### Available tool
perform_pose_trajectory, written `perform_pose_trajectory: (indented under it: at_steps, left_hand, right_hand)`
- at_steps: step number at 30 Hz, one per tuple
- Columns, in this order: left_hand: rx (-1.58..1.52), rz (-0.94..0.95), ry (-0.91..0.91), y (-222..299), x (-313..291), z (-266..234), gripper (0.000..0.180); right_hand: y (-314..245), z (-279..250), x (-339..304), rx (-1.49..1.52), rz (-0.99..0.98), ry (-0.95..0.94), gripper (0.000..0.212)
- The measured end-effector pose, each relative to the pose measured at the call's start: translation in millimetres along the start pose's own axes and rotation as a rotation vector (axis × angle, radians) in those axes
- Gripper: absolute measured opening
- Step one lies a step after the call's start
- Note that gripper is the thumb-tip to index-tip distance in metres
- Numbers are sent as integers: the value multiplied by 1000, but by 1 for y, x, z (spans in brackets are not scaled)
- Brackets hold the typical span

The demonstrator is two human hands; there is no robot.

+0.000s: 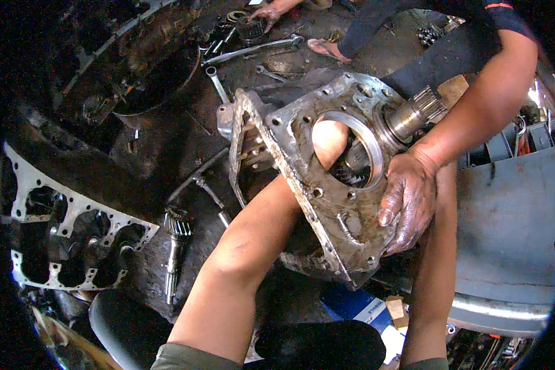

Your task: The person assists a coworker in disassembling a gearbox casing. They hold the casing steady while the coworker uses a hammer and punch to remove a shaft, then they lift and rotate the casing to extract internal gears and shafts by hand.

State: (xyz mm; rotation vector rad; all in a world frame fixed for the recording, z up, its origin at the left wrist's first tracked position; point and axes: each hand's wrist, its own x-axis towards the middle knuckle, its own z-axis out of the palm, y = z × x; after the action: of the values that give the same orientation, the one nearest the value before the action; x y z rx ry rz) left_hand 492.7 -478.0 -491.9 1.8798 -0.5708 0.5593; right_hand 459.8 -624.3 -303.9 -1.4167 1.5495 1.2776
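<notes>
Your left forearm [234,277] runs behind the left edge of the grey, oil-stained cast-metal housing [334,203]. Part of your left hand [329,140] shows through the big round bore; fingers hidden, so can't tell how far open or whether it grips anything. Your right forearm [435,271] goes up past the housing's right edge; right hand is out of sight, so can't tell its opening or hold.

Housing is tilted in front of you, above the dark, greasy floor [191,126]; can't tell if it's touching down. A steel splined shaft [416,114] sticks out near its upper right corner. A co-worker's grimy hand [407,200] is curled on the lower right edge, thumb on the face.

Floor, left of the housing: steel shaft with a helical gear [176,253], then a pale grey flat plate with cutouts [71,203] toward the left side. Far side: long steel wrench [250,52].
</notes>
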Motion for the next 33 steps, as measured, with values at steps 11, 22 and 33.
perform_pose_trajectory:
  at_steps: [11, 22, 33]
  left_hand:
    - [-34, 84, 15, -11, 8, -11, 33]
    - [-285, 117, 58, -11, 6, -19, 38]
    - [-146, 76, -139, -15, -13, -37, 45]
  right_hand:
    - [-7, 46, -28, 153, 30, 105, 29]
    - [-4, 43, -17, 350, 33, 248, 34]
    - [14, -10, 12, 582, 22, 361, 40]
